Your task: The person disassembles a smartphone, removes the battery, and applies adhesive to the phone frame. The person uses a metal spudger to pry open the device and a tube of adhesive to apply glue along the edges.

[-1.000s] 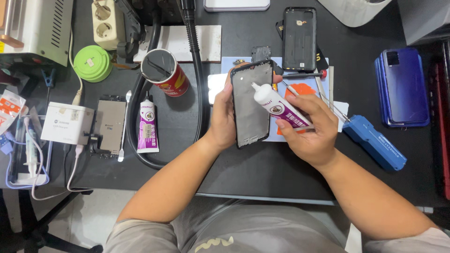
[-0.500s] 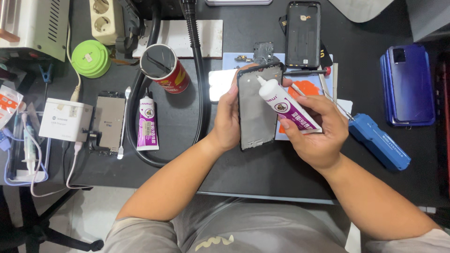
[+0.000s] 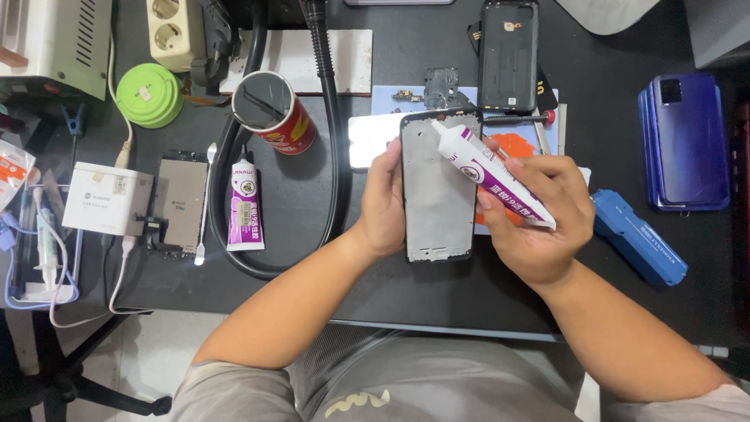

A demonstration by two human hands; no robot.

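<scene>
At the far left of the dark table (image 3: 375,289) sits a white charger block (image 3: 107,198), with a bare phone board (image 3: 179,205) just beside it. Above them lie a green round lid (image 3: 149,94) and a red can (image 3: 275,112); below the can rests a spare purple-and-white glue tube (image 3: 244,205), ringed by a black hose (image 3: 332,156). Toward the middle, the left hand (image 3: 384,205) grips the left edge of a phone frame (image 3: 436,187), fingers curled behind it and thumb along the rim, holding it just above the table. The right hand (image 3: 539,215) pinches a white-and-purple glue tube (image 3: 492,173) between thumb and pressed-together fingers, its nozzle touching the frame's top edge. Behind them lies a black back cover (image 3: 508,55). To the right rest a blue case (image 3: 639,246) and a stack of blue phones (image 3: 689,141)
</scene>
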